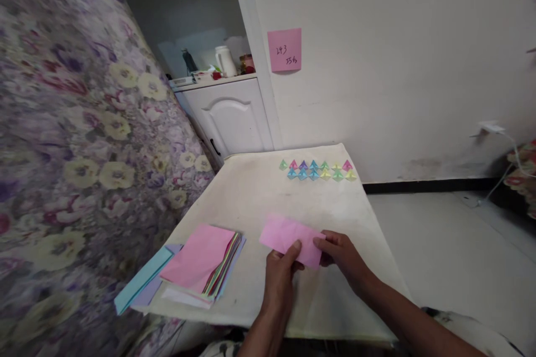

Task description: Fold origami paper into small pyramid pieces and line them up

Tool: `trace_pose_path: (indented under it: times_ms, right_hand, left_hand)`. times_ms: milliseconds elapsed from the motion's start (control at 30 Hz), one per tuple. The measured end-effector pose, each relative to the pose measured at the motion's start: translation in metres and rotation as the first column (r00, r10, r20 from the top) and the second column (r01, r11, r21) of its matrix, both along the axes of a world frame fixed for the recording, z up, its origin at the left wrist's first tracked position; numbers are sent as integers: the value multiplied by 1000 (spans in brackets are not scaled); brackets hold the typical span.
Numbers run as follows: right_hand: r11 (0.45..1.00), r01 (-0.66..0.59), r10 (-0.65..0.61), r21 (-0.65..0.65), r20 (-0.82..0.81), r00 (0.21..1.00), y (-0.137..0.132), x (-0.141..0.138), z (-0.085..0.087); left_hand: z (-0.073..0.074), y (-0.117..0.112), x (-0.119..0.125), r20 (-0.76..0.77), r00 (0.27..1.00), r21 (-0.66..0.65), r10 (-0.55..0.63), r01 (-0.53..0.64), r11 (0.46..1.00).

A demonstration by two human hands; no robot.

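A folded pink paper (288, 237) lies over the near part of a cream table (251, 189). My left hand (281, 273) pinches its near edge, thumb on top. My right hand (341, 256) grips the paper's right end with closed fingers. To the left a stack of coloured paper sheets (201, 265) has a pink sheet on top, with a light blue sheet (142, 279) sticking out over the table's edge. At the far side of the table several small folded paper pieces (318, 170) in many colours sit in two rows.
A flowered fabric surface (75, 150) rises along the left. A pink sticky note (285, 49) with writing hangs on the white wall. A white cabinet (228, 114) with bottles stands behind. Pale floor (452, 251) lies to the right, with a wall plug and cord (489, 128).
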State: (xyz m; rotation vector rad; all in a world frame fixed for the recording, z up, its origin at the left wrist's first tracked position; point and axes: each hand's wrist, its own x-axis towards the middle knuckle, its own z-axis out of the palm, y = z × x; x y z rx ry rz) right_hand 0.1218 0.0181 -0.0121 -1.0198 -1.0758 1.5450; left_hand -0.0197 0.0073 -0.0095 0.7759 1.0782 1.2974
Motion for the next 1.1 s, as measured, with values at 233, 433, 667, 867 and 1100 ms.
trace_pose_path:
  times_ms: [233, 433, 667, 867, 1100]
  right_hand:
    - [996, 6, -17, 87, 121, 993, 2, 5, 8]
    - [960, 109, -180, 256, 273, 945, 0, 19, 20]
    - [950, -138, 39, 281, 331, 943, -9, 12, 20]
    - [903, -118, -3, 412, 281, 960, -5, 8, 14]
    - [932, -93, -16, 350, 297, 955, -3, 12, 21]
  left_hand:
    - [3, 0, 1, 68, 997, -6, 26, -26, 1000]
    - [8, 0, -3, 148, 989, -27, 22, -18, 999]
    - [13, -3, -2, 272, 961, -10, -55, 60, 998]
    - [9, -6, 1, 232, 968, -27, -97, 106, 994]
    - [7, -6, -2, 41, 996, 9, -83, 82, 997]
